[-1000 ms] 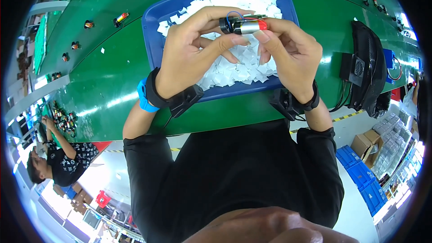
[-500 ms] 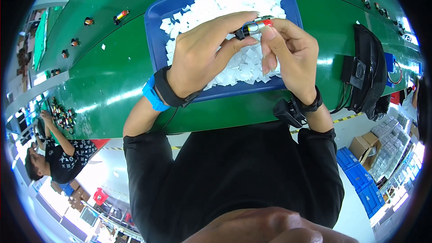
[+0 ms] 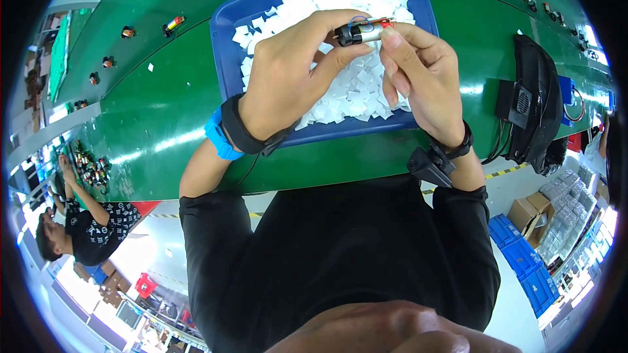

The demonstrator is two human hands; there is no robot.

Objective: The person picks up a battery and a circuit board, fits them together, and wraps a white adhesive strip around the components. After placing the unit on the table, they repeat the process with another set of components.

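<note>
The cylinder (image 3: 371,33) is silver, with a black end (image 3: 347,35), a red tip (image 3: 385,25) and a blue wire (image 3: 356,19). The desk (image 3: 163,111) is green, the tray (image 3: 226,68) deep blue, the square pieces (image 3: 333,101) white. A wristband (image 3: 220,137) is bright blue; the shirt (image 3: 347,242) plain black. A co-worker's top (image 3: 98,238) is black with white motifs; floor tape (image 3: 508,170) is striped yellow and black.
</note>
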